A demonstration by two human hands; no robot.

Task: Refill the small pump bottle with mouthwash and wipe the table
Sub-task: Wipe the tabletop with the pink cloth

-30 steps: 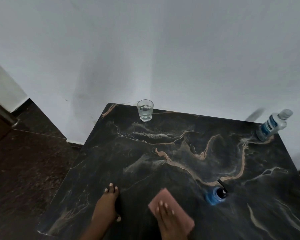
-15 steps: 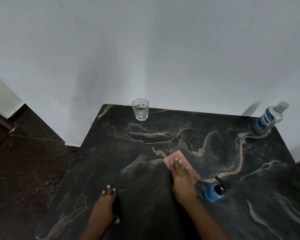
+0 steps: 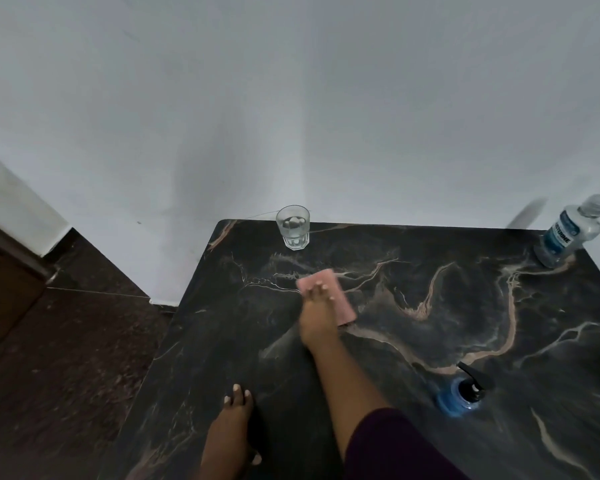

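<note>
My right hand (image 3: 316, 317) lies flat on a pink cloth (image 3: 336, 292), pressing it onto the dark marble table (image 3: 430, 306) a little in front of the glass. My left hand (image 3: 231, 427) rests flat on the table near its front left part, holding nothing. The small blue pump bottle (image 3: 459, 393) with a black pump head stands at the front right. The clear mouthwash bottle (image 3: 567, 233) with a blue label stands capped at the far right corner.
A clear drinking glass (image 3: 292, 226) with some liquid stands at the table's far edge, against the white wall (image 3: 291, 98). Dark tiled floor (image 3: 66, 341) lies to the left, with a brown door (image 3: 4, 289) at the far left.
My right hand has slid the pink cloth away from me and to the left, from the front edge to just before the glass. My left hand has stayed put.
</note>
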